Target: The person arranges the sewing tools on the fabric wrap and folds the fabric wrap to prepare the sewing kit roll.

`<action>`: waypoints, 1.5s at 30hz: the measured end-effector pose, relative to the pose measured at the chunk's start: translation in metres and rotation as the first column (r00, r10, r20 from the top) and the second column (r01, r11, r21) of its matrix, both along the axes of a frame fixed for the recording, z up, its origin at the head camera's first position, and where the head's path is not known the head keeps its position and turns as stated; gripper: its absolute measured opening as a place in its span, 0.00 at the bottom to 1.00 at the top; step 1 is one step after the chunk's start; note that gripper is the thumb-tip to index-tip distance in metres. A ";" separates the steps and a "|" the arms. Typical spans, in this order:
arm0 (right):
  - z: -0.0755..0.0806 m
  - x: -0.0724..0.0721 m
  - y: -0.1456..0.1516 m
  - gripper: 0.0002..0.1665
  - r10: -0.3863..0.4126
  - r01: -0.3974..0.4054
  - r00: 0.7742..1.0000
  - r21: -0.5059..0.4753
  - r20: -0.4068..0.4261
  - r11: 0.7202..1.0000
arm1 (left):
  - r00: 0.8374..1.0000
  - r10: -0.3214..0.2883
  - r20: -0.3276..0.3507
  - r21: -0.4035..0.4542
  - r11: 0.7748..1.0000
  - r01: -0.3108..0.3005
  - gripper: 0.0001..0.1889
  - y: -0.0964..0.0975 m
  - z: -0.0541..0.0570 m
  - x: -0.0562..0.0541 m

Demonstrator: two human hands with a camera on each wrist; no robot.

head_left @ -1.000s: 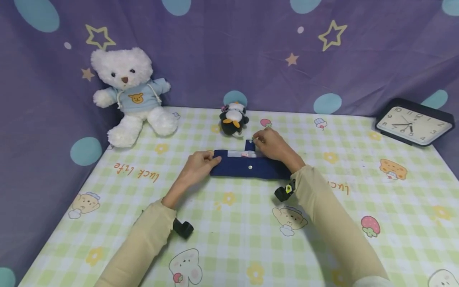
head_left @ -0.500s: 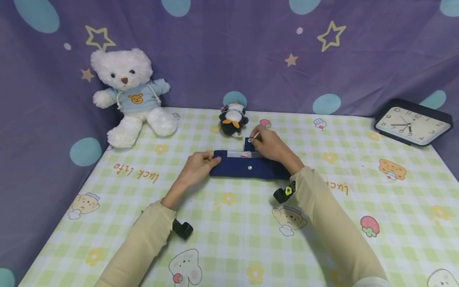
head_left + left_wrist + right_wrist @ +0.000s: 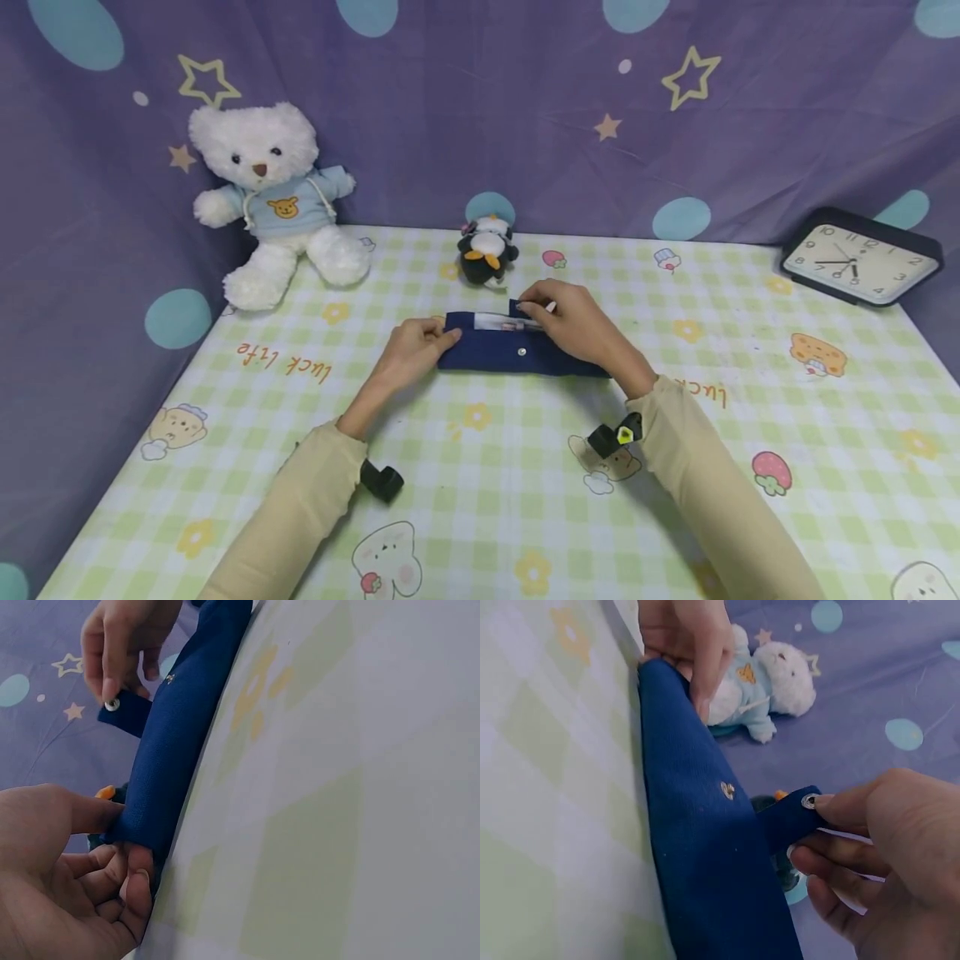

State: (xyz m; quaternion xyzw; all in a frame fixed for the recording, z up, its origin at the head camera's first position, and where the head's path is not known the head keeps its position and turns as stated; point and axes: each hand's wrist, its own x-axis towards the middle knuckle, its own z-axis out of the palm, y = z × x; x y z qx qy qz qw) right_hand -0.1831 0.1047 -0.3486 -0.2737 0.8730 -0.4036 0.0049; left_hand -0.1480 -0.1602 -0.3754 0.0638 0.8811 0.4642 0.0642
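Observation:
A dark blue fabric pouch (image 3: 491, 352) lies across the middle of the table, with a metal snap on its front and a whitish strip showing along its top. My left hand (image 3: 412, 350) pinches the pouch's left end between thumb and fingers, also plain in the left wrist view. At the far edge a short blue strap (image 3: 791, 817) with a metal snap stands out from the pouch. The thumb and fingers of my right hand (image 3: 577, 321) pinch the strap's tip, the thumb beside the snap in the right wrist view. The strap is apart from the front snap.
Behind the pouch sits a small penguin plush (image 3: 487, 252). A white teddy bear (image 3: 281, 200) in a light blue hoodie sits at the back left. A black-framed clock (image 3: 862, 257) stands at the back right. A purple curtain (image 3: 450, 108) hangs behind the checked tablecloth (image 3: 465, 500).
My right hand has lowered toward me, bringing the strap's tip down nearer the pouch, and its wrist has shifted right. The left hand and the pouch have stayed nearly in place.

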 end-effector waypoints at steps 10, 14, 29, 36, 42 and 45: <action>-0.012 0.025 0.004 0.06 0.094 -0.093 0.965 0.016 -0.245 0.995 | 0.999 0.030 0.014 -0.015 0.999 -0.030 0.25 0.002 0.001 0.001; -0.019 0.030 0.005 0.05 0.115 -0.104 0.919 0.049 -0.376 0.993 | 0.999 0.039 0.007 -0.026 0.999 -0.039 0.25 0.003 0.002 0.001; -0.035 0.037 0.008 0.07 0.189 -0.173 0.848 0.079 -0.495 0.982 | 0.999 0.035 -0.009 -0.027 0.999 -0.035 0.26 0.003 0.001 -0.001; -0.039 0.039 0.012 0.08 0.217 -0.188 0.820 0.109 -0.529 0.976 | 0.999 0.046 -0.001 -0.042 0.998 -0.046 0.26 0.004 0.002 -0.002; -0.038 0.045 0.015 0.17 0.290 -0.115 0.729 0.307 -0.620 0.945 | 0.999 0.036 0.010 -0.053 0.998 -0.035 0.27 0.004 0.003 -0.003; -0.037 0.049 0.014 0.21 0.339 -0.042 0.670 0.422 -0.661 0.905 | 0.999 0.034 0.015 -0.056 0.998 -0.033 0.26 0.003 0.004 -0.004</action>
